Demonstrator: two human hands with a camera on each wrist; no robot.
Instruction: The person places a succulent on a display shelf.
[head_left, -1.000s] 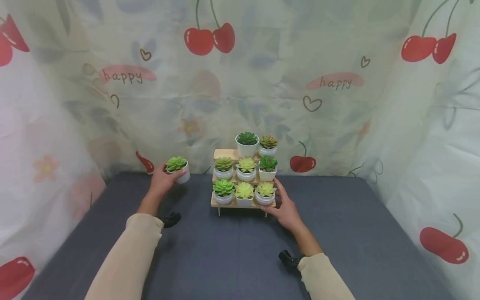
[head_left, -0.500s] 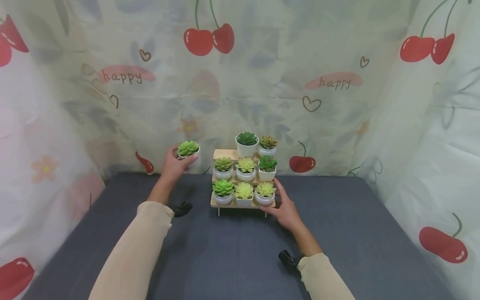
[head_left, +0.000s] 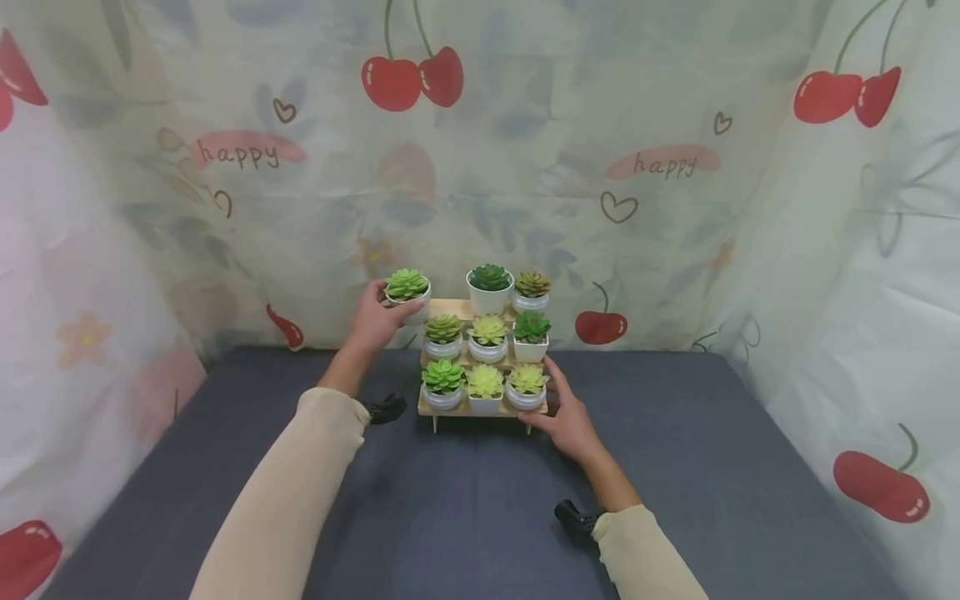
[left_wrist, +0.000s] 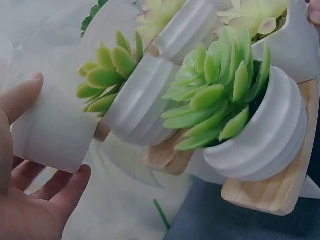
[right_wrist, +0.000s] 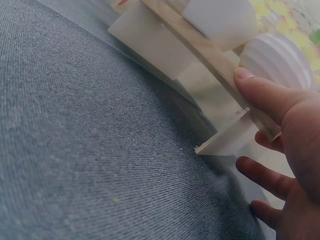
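In the head view my left hand (head_left: 372, 321) holds a green succulent in a round white pot (head_left: 407, 286), upright, at the left end of the top step of a wooden tiered stand (head_left: 448, 308). The left wrist view shows the thumb and fingers around the white pot (left_wrist: 55, 127). On the other side, my right hand (head_left: 572, 423) grips the stand's front right corner. In the right wrist view its thumb lies on the edge of the wooden step (right_wrist: 220, 65), beside a ribbed white pot (right_wrist: 275, 60); some fingers are beneath or behind the board.
Several potted succulents fill the middle and bottom steps, among them a bright green one (head_left: 443, 379). A dark green plant (head_left: 490, 287) and a reddish one (head_left: 532, 287) stand on the top step. The dark cloth-covered table (head_left: 465, 500) meets a cherry-print curtain (head_left: 300, 217) behind.
My left hand has carried the potted succulent up and to the right, from left of the stand to its top step's left end. The right hand stays on the stand.
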